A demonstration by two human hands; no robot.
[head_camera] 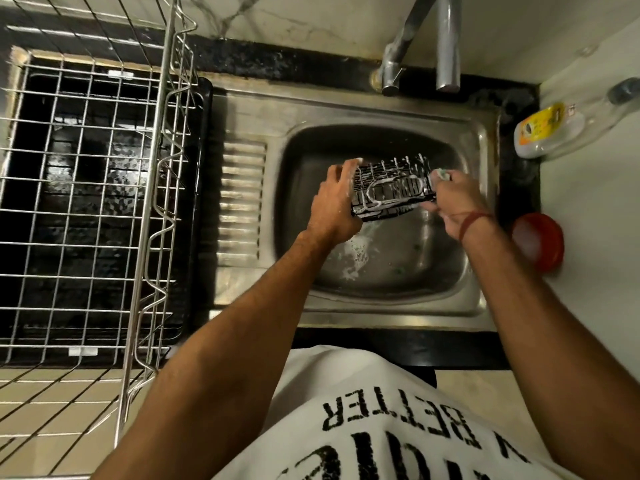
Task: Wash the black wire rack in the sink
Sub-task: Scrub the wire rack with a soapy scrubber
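Large steel wire dish rack [93,188] is being seen at left on the black table [277,62], well apart from the work. Rectangular stainless steel sink [478,216] is being used as the wash zone; foam is lying in its basin. Black wire rack [393,190] is being held above the basin, between both hands, long axis running left to right, slightly tilted. Wires are being coated in white suds. Left hand [334,202] is being clamped round the rack's left end, fingers curled over the edge. Right hand [459,202] is being pinched round a small pale-green scrub pad [442,174], pressed against the rack's right end; the scrub looks underway, rinse not yet done.
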